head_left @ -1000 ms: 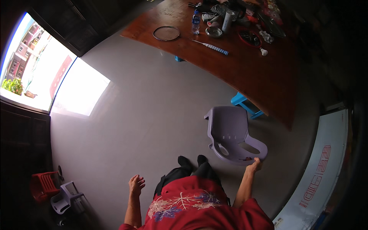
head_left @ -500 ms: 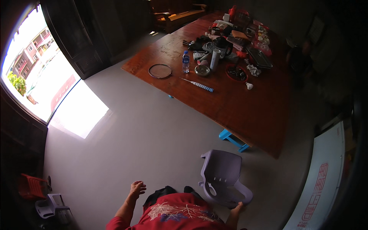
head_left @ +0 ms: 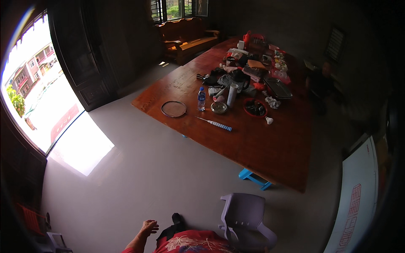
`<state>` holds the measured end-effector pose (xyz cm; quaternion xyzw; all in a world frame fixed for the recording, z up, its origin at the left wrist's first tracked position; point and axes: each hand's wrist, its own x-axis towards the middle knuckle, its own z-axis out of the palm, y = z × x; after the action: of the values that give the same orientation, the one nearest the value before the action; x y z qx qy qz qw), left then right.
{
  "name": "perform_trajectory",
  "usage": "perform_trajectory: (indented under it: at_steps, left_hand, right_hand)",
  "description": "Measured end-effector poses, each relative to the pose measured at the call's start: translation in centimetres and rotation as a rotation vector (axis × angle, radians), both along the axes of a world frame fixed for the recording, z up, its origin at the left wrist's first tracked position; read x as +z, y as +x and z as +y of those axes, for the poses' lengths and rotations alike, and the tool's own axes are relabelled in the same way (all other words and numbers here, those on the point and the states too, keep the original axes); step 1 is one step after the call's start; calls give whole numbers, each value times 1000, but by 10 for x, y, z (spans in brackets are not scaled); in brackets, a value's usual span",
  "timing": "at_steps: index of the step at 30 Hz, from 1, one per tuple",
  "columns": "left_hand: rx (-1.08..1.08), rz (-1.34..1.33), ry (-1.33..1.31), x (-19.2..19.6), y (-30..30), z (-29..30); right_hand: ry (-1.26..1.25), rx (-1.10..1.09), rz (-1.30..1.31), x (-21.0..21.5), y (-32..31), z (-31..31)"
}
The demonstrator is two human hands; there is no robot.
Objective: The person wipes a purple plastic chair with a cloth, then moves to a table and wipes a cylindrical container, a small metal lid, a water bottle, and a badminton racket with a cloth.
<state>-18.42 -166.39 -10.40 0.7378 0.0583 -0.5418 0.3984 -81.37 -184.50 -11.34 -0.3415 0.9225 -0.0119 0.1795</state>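
Note:
A purple plastic armchair [head_left: 244, 207] stands on the floor at my right, between me and the near end of the long wooden table [head_left: 270, 147]. My left hand [head_left: 149, 227] hangs free over the floor at my left side, fingers loosely spread, holding nothing. My right hand falls below the lower edge of the picture, by the chair's armrest. Along the table's left edge lie an oval racket head [head_left: 174, 109] and, apart from it, a shaft with a blue-and-white grip [head_left: 219, 125].
On the table are a water bottle [head_left: 201, 99], a white tumbler [head_left: 231, 95], a round tin [head_left: 219, 108], a red basket [head_left: 255, 108] and much clutter. A blue stool [head_left: 255, 178] sits under it. A white board [head_left: 356, 198] leans at right. A person [head_left: 322, 84] is beyond the table.
My view has tilted up, so the table and chair appear lower and a window shows at the back. My right hand, earlier on the chair's armrest, has dropped out of the picture.

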Motion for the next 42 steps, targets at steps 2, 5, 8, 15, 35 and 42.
perform_trajectory:
  at_steps: [2,5,8,15,35,42]
  left_hand:
    - [32,15,10,0,24,4]
    - [64,53,-4,-4,76,13]
    - [92,52,47,-17,129,5]
    - [26,-59,-177,-4,179,-83]
    - [40,67,-28,-7,186,-257]
    - [-23,-42,2,21,175,-387]
  right_hand:
    - [-42,-52,69,29,-7,4]
    - [-196,-173,-6,66,9,-15]
    - [-514,-315,118,51,29,-33]
    - [-580,78,-377,86,170,-110]
    - [-643,334,-1470,66,478,-435]
    - [-458,622,-593,-95,481,-543]
